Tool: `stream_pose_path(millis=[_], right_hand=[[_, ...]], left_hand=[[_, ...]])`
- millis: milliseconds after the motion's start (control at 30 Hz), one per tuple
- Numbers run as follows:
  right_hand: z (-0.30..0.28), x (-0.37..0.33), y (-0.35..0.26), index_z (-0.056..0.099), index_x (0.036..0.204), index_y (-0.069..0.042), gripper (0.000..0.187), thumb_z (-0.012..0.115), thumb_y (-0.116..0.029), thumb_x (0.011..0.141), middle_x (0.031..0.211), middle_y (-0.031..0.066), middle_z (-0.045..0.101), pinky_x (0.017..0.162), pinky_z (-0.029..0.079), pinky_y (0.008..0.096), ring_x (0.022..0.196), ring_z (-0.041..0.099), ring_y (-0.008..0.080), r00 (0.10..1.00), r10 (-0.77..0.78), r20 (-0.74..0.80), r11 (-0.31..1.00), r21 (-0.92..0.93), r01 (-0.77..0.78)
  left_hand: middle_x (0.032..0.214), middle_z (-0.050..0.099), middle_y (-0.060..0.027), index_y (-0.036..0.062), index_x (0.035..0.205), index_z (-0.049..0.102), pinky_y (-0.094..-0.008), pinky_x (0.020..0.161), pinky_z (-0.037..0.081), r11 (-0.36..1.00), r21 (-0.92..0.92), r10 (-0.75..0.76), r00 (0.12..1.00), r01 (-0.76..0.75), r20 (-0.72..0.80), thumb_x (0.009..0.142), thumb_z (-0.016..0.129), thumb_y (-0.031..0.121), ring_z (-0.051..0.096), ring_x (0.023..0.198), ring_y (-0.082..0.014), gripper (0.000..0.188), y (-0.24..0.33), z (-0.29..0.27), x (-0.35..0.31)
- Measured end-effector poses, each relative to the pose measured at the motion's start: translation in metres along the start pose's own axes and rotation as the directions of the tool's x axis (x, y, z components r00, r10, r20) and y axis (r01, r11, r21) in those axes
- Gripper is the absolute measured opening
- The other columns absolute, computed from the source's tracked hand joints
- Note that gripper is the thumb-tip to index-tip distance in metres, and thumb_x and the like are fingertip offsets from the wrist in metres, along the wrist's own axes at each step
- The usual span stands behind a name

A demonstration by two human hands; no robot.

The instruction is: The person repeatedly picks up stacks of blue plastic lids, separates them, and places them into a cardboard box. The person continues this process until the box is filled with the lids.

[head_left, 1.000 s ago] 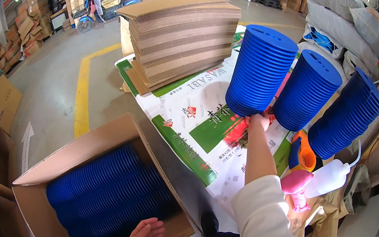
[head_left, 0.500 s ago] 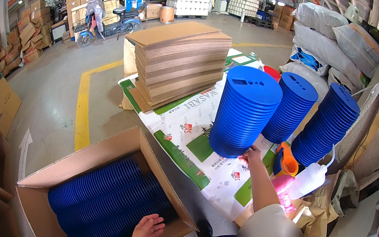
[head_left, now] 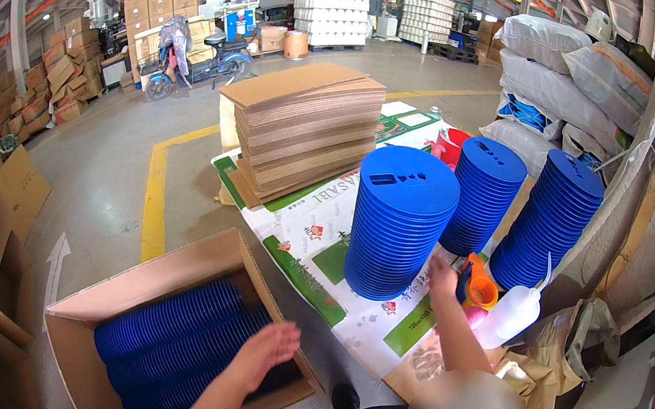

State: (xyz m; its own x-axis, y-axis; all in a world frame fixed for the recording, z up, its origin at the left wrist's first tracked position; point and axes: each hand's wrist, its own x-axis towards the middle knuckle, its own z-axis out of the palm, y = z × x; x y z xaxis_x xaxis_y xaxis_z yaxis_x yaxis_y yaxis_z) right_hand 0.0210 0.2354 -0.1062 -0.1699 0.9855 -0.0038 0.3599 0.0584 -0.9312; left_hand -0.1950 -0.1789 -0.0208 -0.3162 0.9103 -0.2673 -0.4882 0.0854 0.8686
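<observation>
The nearest stack of blue slotted plastic discs (head_left: pixel 400 233) stands upright on the table. Beside its lower right side is my right hand (head_left: pixel 443 278), fingers partly in sight and extended, not wrapped round the stack. My left hand (head_left: pixel 269 355) hovers over the right side of an uncovered cardboard box (head_left: pixel 105 282), its fingers stretched out with nothing in them. Inside the box, rows of blue discs (head_left: pixel 168 342) lie on edge. Two more blue disc stacks, one in the middle (head_left: pixel 484 199) and one at the right (head_left: pixel 550 223), stand farther back.
Flat cardboard sheets (head_left: pixel 304 137) form a tall pile at the table's far left. An orange and blue tape dispenser (head_left: pixel 479 287) and a white squeeze bottle (head_left: pixel 510 317) sit near my right forearm. Behind the stacks is a red container (head_left: pixel 451 144). Filled sacks (head_left: pixel 539 88) are heaped beyond.
My left hand has risen and moved slightly right, from low over the box toward the table. My right hand has come away from the base of the nearest stack. The view has shifted.
</observation>
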Motion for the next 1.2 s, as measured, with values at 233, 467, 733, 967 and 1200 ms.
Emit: stream_pose_path(millis=[233,467,733,967,1200], right_hand=[[-0.032,-0.054,-0.213,0.042,0.142,-0.006,0.082,0.053,-0.065,0.087,0.142,0.0144,0.045,0.109,0.027,0.0416,0.13,0.041,0.0285,0.993,-0.113,0.028,0.852,0.517,0.083],[-0.02,-0.061,-0.223,0.052,0.129,-0.006,0.049,0.059,-0.039,0.093,0.128,0.0111,0.059,0.101,0.042,0.041,0.115,0.056,0.026,0.943,-0.102,0.316,0.72,0.678,-0.149],[-0.049,-0.138,-0.229,0.037,0.141,-0.004,0.059,0.054,-0.035,0.095,0.133,0.0165,0.05,0.099,0.045,0.0458,0.121,0.052,0.0293,0.903,-0.417,-0.106,0.505,0.799,0.327],[0.039,-0.264,-0.179,0.031,0.145,0.003,0.069,0.057,-0.032,0.091,0.144,0.0196,0.039,0.105,0.039,0.0442,0.127,0.045,0.0313,0.848,-0.53,-0.007,0.513,0.794,0.327],[0.147,-0.321,-0.16,0.035,0.146,0.001,0.059,0.051,-0.024,0.094,0.148,0.0171,0.036,0.11,0.031,0.0365,0.133,0.039,0.0259,0.726,-0.504,0.468,0.748,0.657,0.096]], left_hand=[[0.158,0.02,-0.0184,0.0086,0.152,0.023,-0.0426,0.116,0.021,0.976,-0.016,0.207,0.952,-0.216,-0.224,0.091,0.055,0.053,0.022,0.145,-0.032,0.082,0.134,0.124,0.137],[0.15,0.036,-0.0209,0.0022,0.146,0.033,-0.0419,0.113,0.029,0.973,0.072,0.233,0.916,-0.221,-0.328,0.101,0.034,0.043,0.039,0.136,-0.031,0.06,0.12,0.169,0.219],[0.152,0.026,-0.0247,-0.0024,0.149,0.021,-0.0383,0.116,0.021,0.621,0.001,0.757,0.6,-0.783,-0.257,0.102,0.041,0.032,0.027,0.141,-0.0359,0.061,0.089,0.204,0.105],[0.14,0.039,-0.0106,0.0101,0.146,0.029,-0.0328,0.11,0.028,0.687,-0.367,0.499,0.775,-0.627,-0.388,0.095,0.052,0.017,0.035,0.13,-0.0197,0.056,0.04,0.092,-0.017],[0.108,0.057,-0.0053,0.0111,0.127,0.044,-0.0369,0.094,0.046,0.736,-0.462,0.196,0.809,-0.495,-0.554,0.081,0.058,-0.003,0.058,0.101,-0.0174,0.05,-0.022,-0.039,-0.075]])
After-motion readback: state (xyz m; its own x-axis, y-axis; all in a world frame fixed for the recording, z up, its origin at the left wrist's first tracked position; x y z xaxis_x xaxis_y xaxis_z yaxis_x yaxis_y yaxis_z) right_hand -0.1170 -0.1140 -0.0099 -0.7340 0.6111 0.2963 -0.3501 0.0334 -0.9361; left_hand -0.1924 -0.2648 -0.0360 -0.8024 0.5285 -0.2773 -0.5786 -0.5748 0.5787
